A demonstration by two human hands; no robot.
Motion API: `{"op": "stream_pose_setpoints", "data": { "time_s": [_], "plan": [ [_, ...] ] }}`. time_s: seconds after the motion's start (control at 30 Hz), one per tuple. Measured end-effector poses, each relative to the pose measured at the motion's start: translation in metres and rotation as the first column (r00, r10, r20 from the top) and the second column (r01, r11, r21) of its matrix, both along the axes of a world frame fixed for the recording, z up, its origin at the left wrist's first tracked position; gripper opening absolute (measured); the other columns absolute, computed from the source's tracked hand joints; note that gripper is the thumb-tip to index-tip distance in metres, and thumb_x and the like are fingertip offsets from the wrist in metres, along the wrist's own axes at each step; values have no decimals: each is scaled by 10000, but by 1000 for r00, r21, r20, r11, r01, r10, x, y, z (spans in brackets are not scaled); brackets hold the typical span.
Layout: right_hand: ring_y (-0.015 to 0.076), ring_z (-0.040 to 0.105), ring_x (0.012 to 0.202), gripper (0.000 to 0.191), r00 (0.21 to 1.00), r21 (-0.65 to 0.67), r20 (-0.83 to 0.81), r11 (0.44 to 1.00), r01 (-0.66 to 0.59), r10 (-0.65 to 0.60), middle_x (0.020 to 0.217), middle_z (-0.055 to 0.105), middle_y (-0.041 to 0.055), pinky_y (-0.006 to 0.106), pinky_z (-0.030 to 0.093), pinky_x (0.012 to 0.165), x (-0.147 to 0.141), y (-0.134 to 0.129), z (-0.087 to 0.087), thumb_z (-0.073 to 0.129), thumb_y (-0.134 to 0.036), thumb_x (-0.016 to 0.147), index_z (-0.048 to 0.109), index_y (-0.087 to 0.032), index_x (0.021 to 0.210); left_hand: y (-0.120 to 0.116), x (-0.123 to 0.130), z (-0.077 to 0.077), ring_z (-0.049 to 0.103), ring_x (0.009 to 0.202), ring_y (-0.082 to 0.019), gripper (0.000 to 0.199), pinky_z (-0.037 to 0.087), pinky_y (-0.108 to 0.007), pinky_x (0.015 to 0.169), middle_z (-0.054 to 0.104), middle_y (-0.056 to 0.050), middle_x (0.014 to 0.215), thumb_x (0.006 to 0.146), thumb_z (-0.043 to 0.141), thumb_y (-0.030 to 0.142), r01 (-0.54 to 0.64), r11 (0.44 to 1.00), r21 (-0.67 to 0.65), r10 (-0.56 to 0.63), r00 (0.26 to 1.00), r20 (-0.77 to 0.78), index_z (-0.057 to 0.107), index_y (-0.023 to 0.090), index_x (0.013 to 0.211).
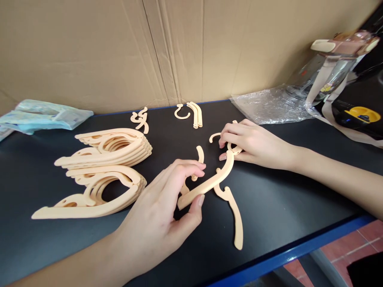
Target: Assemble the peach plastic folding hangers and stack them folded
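Between my hands lies a peach plastic hanger arm (209,181) of a folding clothes hanger. My left hand (161,211) has its thumb and fingers around the arm's near left end. My right hand (251,143) is closed on the hanger's pivot end, where a ring-shaped part (235,150) shows under the fingers. A hook tip (214,137) sticks out left of the right fingers. Just below the held arm, another curved hanger piece (235,215) rests on the black tabletop. A short piece (200,153) stands out behind my left fingertips, partly hidden by them.
Two stacks of folded hangers (119,149) sit at the left. Towards the back are loose hooks (182,115) and curved arms (196,115). A clear plastic bag (266,107) and a strapped water bottle (332,67) stand at right, a blue packet (48,115) at left, cardboard (89,52) behind.
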State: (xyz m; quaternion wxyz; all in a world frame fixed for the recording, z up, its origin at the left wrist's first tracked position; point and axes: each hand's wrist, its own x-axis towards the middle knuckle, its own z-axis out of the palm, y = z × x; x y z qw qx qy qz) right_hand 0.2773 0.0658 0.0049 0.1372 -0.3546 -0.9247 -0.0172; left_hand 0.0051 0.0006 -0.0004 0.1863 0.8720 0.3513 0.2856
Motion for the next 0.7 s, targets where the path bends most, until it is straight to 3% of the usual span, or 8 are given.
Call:
{"op": "stream_pose_setpoints", "data": {
  "time_s": [0.2, 0.33, 0.43, 0.6, 0.7],
  "plan": [
    [183, 591, 868, 139, 997, -57, -59, 997, -45, 41, 1046, 647, 57, 333, 361, 831, 1, 0, 0, 573, -307, 983, 626, -182, 1013, 1, 0, -1, 615, 1151, -157, 311, 506, -288, 948, 611, -31, 1246, 923, 442, 74, 35, 999, -13, -35, 999, -2, 465, 258, 1172],
    [199, 607, 899, 187, 995, -87, -81, 994, -67, 60, 1065, 655, 76, 348, 368, 846, 0, -1, 1, 525, -337, 1006, 635, -185, 1007, 1, -1, -1, 630, 1066, -124, 313, 505, -239, 884, 601, -23, 1239, 919, 417, 38, 71, 997, 13, -71, 997, -36, 483, 249, 1140],
    [207, 616, 928, 195, 992, -82, -112, 994, -68, 59, 1084, 655, 84, 350, 380, 857, 0, -1, 1, 542, -330, 998, 601, -183, 1111, 1, -1, -2, 614, 1078, -110, 329, 480, -218, 908, 605, -8, 1224, 909, 411, 30, 69, 997, 35, -68, 996, -50, 482, 239, 1153],
    [191, 604, 869, 196, 987, -32, -158, 999, -44, 39, 1097, 618, 84, 335, 406, 823, 0, -1, 0, 576, -315, 974, 534, -192, 1121, 1, 0, -5, 614, 928, -123, 362, 494, -233, 827, 633, 14, 1034, 913, 396, 20, 49, 992, 115, -33, 989, -142, 493, 216, 1201],
    [178, 571, 778, 222, 982, -22, -189, 1000, 2, -6, 974, 591, 46, 335, 415, 803, -1, -2, -1, 628, -340, 931, 496, -205, 1047, 4, 0, -6, 581, 1127, -174, 492, 465, -318, 996, 649, -35, 1194, 887, 361, -60, 89, 964, 251, -34, 977, -213, 475, 182, 1299]
  ]
}}
